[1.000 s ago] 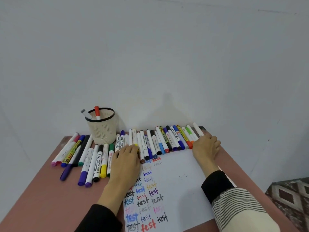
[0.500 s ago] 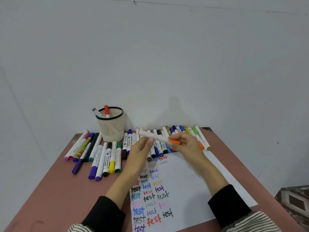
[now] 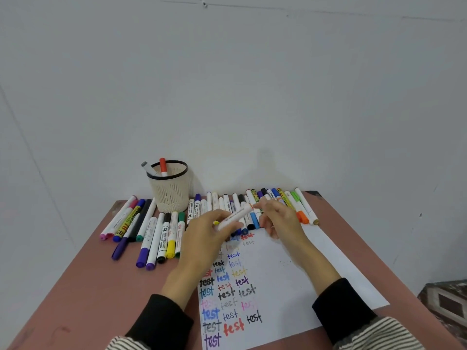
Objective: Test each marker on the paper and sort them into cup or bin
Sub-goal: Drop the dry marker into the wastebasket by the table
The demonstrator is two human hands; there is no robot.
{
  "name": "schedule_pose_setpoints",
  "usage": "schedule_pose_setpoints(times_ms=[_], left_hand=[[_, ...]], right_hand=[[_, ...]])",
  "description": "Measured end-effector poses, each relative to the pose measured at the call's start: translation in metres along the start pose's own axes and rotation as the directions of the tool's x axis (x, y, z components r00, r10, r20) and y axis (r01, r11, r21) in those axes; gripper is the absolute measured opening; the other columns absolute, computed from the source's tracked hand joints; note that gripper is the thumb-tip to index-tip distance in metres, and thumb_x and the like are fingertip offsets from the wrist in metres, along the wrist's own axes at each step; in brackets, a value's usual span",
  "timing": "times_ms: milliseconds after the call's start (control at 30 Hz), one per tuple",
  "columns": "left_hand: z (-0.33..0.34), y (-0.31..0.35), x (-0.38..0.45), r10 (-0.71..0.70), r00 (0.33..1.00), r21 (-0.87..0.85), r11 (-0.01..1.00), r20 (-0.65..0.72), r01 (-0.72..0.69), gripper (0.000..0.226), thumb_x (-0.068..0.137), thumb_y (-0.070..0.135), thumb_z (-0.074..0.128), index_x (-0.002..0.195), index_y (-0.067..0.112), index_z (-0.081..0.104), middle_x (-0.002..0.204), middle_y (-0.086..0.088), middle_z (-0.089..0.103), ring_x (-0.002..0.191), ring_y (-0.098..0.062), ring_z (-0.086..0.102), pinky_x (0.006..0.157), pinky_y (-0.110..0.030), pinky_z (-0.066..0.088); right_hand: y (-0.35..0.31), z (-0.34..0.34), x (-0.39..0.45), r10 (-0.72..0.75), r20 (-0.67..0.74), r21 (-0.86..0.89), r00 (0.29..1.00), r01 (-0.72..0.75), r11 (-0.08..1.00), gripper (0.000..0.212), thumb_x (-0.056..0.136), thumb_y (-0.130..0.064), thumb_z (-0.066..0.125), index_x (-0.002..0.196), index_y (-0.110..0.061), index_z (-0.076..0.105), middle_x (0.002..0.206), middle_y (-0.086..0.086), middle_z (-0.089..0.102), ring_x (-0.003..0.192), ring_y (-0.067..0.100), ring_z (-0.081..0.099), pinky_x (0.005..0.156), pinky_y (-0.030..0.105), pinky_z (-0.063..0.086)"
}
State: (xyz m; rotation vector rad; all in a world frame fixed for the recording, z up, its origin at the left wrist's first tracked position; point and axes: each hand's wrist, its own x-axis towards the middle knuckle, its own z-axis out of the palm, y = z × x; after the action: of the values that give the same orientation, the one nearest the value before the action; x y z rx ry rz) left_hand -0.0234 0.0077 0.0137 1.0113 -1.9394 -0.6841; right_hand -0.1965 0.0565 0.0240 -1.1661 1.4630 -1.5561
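Two hands met over the paper (image 3: 290, 274)'s far edge: left hand (image 3: 204, 238) gripped the white marker (image 3: 235, 216), its long axis toward two o'clock; right hand (image 3: 280, 218) pinched its orange end. Cup (image 3: 169, 190) stood at eleven o'clock.

Single head-worn view, looking forward and down from behind the hands (image 3: 242, 231), close over the tabletop (image 3: 83, 274), wall (image 3: 227, 84) beyond

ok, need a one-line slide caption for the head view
Both hands hold a white marker above the test-scribbled paper, beside a mesh cup.
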Motion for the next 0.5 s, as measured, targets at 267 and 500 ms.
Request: schedule_pose_setpoints(times_ms=[267, 500], left_hand=[[0.010, -0.010, 0.001, 0.157, 0.979, 0.308, 0.932, 0.127, -0.189, 0.030, 0.094, 0.050, 0.045, 0.114, 0.032, 0.058, 0.089, 0.016, 0.055, 0.074, -0.002, 0.049, 0.061, -0.015, 0.034], [0.015, -0.006, -0.002, 0.115, 0.959, 0.346, 0.916, 0.258, -0.203, 0.037, 0.092, 0.055, 0.023, 0.094, 0.025, 0.044, 0.083, 0.010, 0.044, 0.069, -0.006, 0.040, 0.059, -0.019, 0.032]], right_hand=[[0.002, -0.006, 0.003, -0.008, -0.163, 0.063, 0.987, 0.019, 0.998, 0.025, 0.096, -0.030, 0.058, 0.093, -0.005, 0.065, 0.059, -0.002, 0.046, 0.047, 0.005, 0.035, 0.044, 0.015, 0.030], [-0.003, 0.002, 0.000, 0.254, -0.139, 0.194, 0.957, -0.225, 0.955, 0.038, 0.089, -0.050, 0.061, 0.077, -0.015, 0.052, 0.050, -0.005, 0.038, 0.037, 0.005, 0.025, 0.033, 0.016, 0.022]])
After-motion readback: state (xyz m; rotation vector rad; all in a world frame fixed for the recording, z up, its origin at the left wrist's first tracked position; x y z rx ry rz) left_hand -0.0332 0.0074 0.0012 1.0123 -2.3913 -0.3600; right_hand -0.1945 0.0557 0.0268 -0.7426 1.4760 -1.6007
